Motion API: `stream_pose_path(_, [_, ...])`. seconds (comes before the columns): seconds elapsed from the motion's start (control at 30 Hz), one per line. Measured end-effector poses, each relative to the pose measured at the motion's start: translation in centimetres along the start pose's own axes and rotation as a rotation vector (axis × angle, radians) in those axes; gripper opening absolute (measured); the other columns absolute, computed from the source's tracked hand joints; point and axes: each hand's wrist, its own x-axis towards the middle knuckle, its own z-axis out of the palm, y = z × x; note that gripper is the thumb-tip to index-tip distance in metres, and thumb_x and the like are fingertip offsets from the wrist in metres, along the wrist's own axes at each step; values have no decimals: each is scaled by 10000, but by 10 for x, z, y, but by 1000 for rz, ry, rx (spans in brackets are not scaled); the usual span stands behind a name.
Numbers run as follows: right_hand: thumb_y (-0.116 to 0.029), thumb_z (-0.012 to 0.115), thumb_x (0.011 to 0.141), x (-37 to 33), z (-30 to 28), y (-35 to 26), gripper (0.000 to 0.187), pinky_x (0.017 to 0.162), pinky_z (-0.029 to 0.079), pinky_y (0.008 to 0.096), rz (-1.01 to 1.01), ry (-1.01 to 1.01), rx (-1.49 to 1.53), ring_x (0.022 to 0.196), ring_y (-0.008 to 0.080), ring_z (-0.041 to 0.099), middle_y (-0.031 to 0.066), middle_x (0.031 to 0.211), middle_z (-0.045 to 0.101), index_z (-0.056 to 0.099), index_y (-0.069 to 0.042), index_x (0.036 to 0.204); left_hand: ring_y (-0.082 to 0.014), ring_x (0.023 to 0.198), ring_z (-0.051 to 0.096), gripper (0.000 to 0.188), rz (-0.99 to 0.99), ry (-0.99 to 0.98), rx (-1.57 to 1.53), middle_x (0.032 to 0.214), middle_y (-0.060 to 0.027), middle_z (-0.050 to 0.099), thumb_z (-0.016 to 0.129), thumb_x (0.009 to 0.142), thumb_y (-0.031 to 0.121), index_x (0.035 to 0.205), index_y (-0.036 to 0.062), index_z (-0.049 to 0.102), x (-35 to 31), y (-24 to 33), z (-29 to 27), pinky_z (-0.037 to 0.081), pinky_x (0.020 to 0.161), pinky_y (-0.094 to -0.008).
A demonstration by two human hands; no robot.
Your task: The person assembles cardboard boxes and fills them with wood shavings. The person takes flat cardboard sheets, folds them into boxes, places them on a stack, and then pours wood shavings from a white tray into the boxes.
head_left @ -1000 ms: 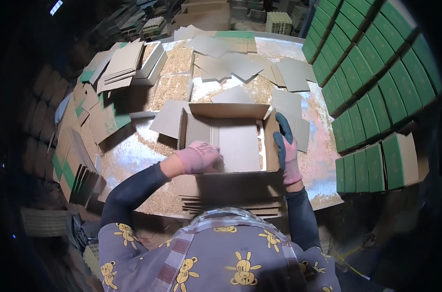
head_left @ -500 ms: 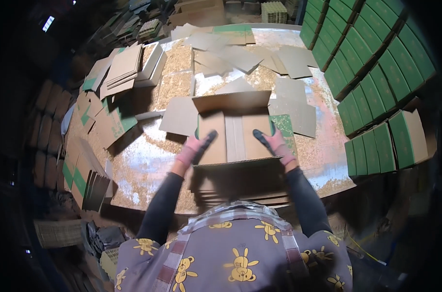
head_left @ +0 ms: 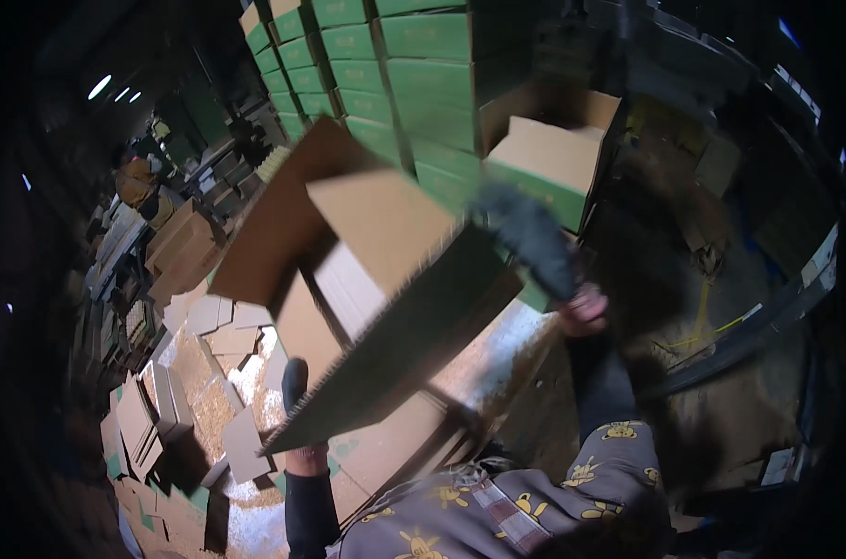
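Observation:
An open cardboard box [head_left: 381, 219] is tilted in front of me above the worktable, its flaps standing out and a pale strip showing along the inside. At the box's lower left, my left hand [head_left: 296, 384], in a dark-fingered glove, grips it with the thumb up along the side. My right hand [head_left: 535, 244], gloved too and smeared by motion, is closed on the right end of the box. The fingers of both hands are partly hidden behind the cardboard. Beneath the box lies a stack of flat cardboard pieces [head_left: 400, 438].
Tall stacks of green boxes [head_left: 428, 98] stand beyond the table. To their right is an open green-sided box [head_left: 544, 182] with a cardboard flap inside. Grey cardboard sheets [head_left: 246, 445] and sawdust-like shavings [head_left: 204, 387] cover the table's left. A person [head_left: 139, 182] is far left.
My view has swung to the right. The box has been raised from the stack and tilted, its right end higher. Both hands have stayed with it.

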Motion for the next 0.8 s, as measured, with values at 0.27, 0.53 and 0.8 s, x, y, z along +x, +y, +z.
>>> stream_pose_path(0.27, [-228, 557, 968, 40, -212, -32, 458, 1027, 412, 314, -132, 629, -454, 1189, 210, 539, 126, 1314, 571, 483, 8, 1354, -199, 1265, 474, 680, -81, -361, -365, 1465, -81, 410, 579, 959, 267, 1516, 74, 240, 95, 63, 378, 418, 1029, -364])
stream_pose_path(0.53, [-254, 615, 940, 28, -289, 27, 476, 1008, 434, 332, 16, 784, -798, 1176, 228, 553, 133, 1296, 579, 500, -5, 1329, -350, 1143, 574, 550, -612, -831, -388, 1302, -154, 517, 472, 989, 419, 1491, 269, 308, 118, 43, 400, 468, 958, -578])
stream_pose_path(0.8, [-281, 673, 912, -200, -78, 149, 498, 989, 456, 350, 464, 532, -408, 1163, 245, 567, 141, 1279, 587, 516, -18, 1305, -323, 1282, 477, 477, 55, 142, 900, 1408, -210, 476, 499, 979, 134, 1400, -68, 401, 39, 2, -59, 395, 1062, -420])
